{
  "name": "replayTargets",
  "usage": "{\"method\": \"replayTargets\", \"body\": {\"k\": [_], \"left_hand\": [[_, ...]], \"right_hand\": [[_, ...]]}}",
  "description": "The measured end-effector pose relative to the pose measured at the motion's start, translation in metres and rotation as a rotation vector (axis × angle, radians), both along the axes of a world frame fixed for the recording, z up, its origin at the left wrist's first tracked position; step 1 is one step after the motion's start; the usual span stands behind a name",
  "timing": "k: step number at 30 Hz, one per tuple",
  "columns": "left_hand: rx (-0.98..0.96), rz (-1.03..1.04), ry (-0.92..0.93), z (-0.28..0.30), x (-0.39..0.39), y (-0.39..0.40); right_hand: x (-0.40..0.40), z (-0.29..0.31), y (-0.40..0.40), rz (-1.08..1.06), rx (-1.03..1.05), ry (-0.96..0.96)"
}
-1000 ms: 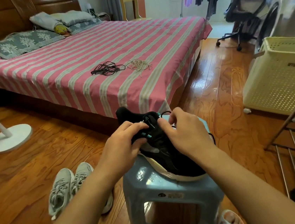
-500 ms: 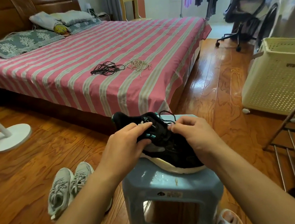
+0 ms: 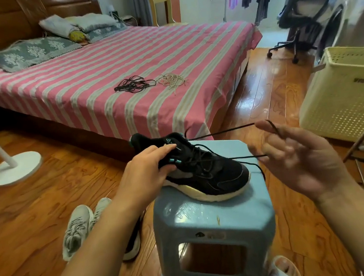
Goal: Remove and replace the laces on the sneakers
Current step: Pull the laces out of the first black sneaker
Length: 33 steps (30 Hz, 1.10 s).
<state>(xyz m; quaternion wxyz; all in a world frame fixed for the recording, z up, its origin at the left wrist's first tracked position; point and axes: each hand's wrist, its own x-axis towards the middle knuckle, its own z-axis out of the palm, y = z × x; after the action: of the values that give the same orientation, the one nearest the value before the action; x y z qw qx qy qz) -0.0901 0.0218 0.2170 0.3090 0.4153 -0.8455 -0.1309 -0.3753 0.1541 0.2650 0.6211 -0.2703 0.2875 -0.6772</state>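
Sneaker (image 3: 205, 169) sits on the blue stool (image 3: 213, 218); my left hand (image 3: 144, 176) grips its collar, my right hand (image 3: 296, 154) pinches its black lace (image 3: 221, 131) taut.

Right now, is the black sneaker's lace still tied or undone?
Undone. No bow shows on the black sneaker; the right hand holds its lace pulled out sideways, though it remains threaded through the eyelets.

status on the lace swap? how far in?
Early. Done: the bow on the black sneaker looks undone, both lace ends pulled loose. In hand: left hand holds the sneaker on the stool; right hand draws the black lace out sideways. Left: lace is not yet out of the eyelets; spare laces lie on the bed, grey sneakers wait on the floor.
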Motion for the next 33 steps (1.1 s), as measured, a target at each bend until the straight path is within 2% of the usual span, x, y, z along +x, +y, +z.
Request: {"method": "replayTargets", "body": {"k": [2,4,5,7,8,9,10,11,12,13,14,15,16,18,19,20,22,25,30,33], "left_hand": [[0.02,-0.025,0.022,-0.001,-0.002,0.001],[0.045,-0.034,0.032,-0.001,-0.004,0.002],[0.052,-0.029,0.039,-0.001,-0.003,0.0],[0.071,-0.017,0.075,-0.001,0.002,-0.005],[0.089,-0.026,0.1,-0.002,0.005,-0.006],[0.111,-0.05,0.124,-0.002,0.007,-0.006],[0.13,-0.084,0.141,-0.003,0.008,-0.005],[0.14,-0.114,0.145,-0.004,0.007,-0.002],[0.139,-0.134,0.142,-0.004,0.006,0.0],[0.14,-0.148,0.14,-0.004,0.004,0.002],[0.152,-0.16,0.141,-0.003,0.004,0.003],[0.178,-0.171,0.144,-0.002,0.004,0.002],[0.21,-0.181,0.143,-0.001,0.005,0.002],[0.253,-0.199,0.14,0.001,0.006,0.003],[0.265,-0.205,0.141,0.001,0.005,0.003],[0.273,-0.209,0.147,0.001,0.002,0.004],[0.28,-0.221,0.164,0.0,-0.004,0.005],[0.239,-0.192,0.183,-0.003,-0.013,0.006],[0.197,-0.119,0.163,-0.007,-0.02,0.002],[0.205,-0.121,0.151,-0.008,-0.021,0.0]], "right_hand": [[-0.007,-0.006,-0.001,0.014,0.008,-0.088],[-0.019,-0.012,-0.002,0.212,-0.115,-0.178],[-0.03,-0.014,-0.001,0.242,-0.182,-0.231],[-0.056,-0.013,0.003,0.093,-0.183,-0.251],[-0.065,-0.011,0.003,0.017,-0.125,-0.145],[-0.066,-0.011,0.003,-0.088,0.021,0.107],[-0.061,-0.015,0.004,-0.127,0.204,0.48],[-0.054,-0.021,0.005,-0.018,0.385,0.808],[-0.041,-0.023,0.007,0.188,0.521,1.04],[-0.028,-0.02,0.009,0.395,0.573,1.22],[-0.018,-0.013,0.011,0.482,0.533,1.364],[-0.013,-0.005,0.012,0.444,0.431,1.445],[-0.011,0.004,0.01,0.289,0.307,1.437],[-0.008,0.017,0.001,-0.152,0.126,1.245],[0.0,0.017,-0.006,-0.297,0.026,1.252],[0.012,0.013,-0.014,-0.339,-0.072,1.364],[0.039,-0.013,-0.032,-0.268,-0.217,1.607],[0.065,-0.036,-0.059,-0.264,-0.308,1.822],[0.071,-0.029,-0.077,-0.092,-0.37,1.952],[0.072,-0.03,-0.075,-0.076,-0.358,2.017]]}}
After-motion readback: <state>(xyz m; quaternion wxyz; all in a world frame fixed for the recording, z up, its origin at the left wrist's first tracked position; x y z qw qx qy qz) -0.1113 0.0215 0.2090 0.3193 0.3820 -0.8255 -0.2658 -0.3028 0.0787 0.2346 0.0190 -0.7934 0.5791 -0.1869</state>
